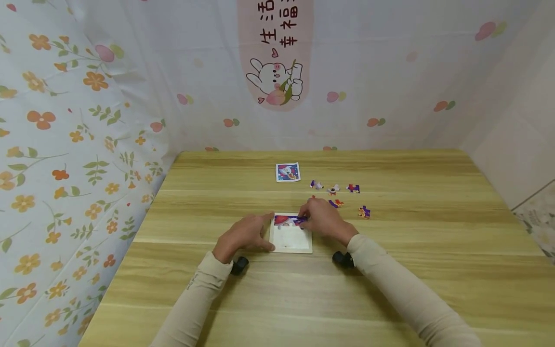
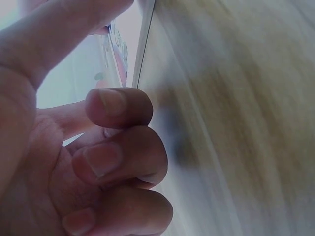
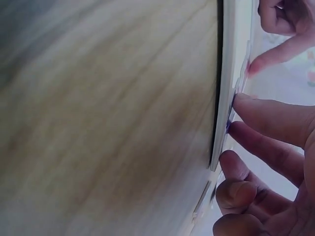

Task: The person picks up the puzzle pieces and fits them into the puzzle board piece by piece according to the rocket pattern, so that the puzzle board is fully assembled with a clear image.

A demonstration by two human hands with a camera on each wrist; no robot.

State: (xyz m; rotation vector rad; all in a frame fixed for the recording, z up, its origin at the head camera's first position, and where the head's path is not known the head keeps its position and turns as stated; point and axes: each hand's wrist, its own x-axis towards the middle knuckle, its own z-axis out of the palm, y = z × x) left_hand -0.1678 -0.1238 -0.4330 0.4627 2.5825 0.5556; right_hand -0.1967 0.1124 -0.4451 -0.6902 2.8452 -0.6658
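Note:
A shallow puzzle tray (image 1: 291, 244) with a pale rim lies on the table, and red, white and purple pieces (image 1: 284, 221) fill its far strip. My left hand (image 1: 244, 236) holds the tray at its left side, thumb at the near corner and index finger at the far corner. In the left wrist view the other fingers (image 2: 125, 162) are curled beside the tray's edge. Over the tray's far right corner, my right hand (image 1: 323, 219) pinches a purple puzzle piece (image 3: 229, 126) between thumb and finger; the fingers hide most of it.
Beyond the tray lies a small picture card (image 1: 288, 172). Several loose puzzle pieces are scattered to the right, among them a purple and red one (image 1: 353, 188) and a purple and yellow one (image 1: 364, 212). A printed curtain (image 1: 390, 72) hangs behind the wooden table (image 1: 416, 226).

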